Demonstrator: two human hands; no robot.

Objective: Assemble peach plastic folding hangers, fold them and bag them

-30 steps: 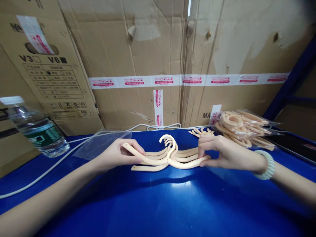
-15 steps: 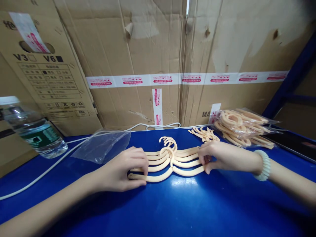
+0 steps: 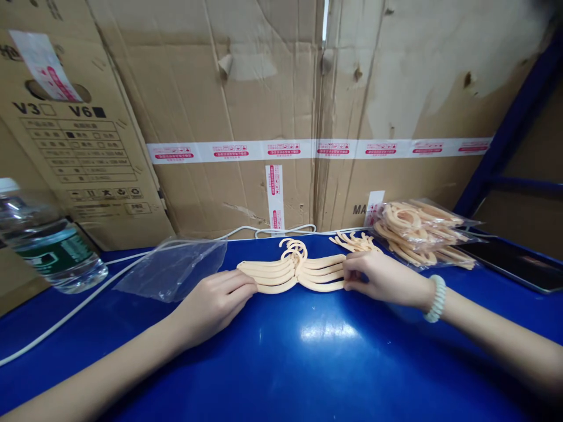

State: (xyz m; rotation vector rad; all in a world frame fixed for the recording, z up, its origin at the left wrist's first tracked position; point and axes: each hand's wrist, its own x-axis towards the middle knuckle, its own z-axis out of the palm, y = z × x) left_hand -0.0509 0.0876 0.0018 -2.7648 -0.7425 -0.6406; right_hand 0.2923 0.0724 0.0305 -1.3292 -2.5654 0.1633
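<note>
Several beige clothes hangers [image 3: 276, 280] lie close together in a row on the blue table, their hooks bunched at the middle and pointing away from me. My left hand [image 3: 222, 299] is closed at the left end of the nearest hanger, fingertips pressed on it. At the opposite end, my right hand [image 3: 380, 276] pinches the right tips, thumb in front and fingers behind. The fingers hide the outermost tips there. Just behind my right hand is a small heap of loose beige hooks [image 3: 354, 241].
Clear bags of beige hangers [image 3: 417, 231] are stacked at the back right, beside a dark flat device [image 3: 519, 261]. An empty plastic bag [image 3: 171, 269], a water bottle [image 3: 53, 246] and a white cable [image 3: 65, 316] lie or stand left. Cardboard [image 3: 237, 193] walls the back.
The hangers have been pushed closer together, the nearest ones moving away from me toward the back. Both hands moved with them, and the view has shifted slightly.
</note>
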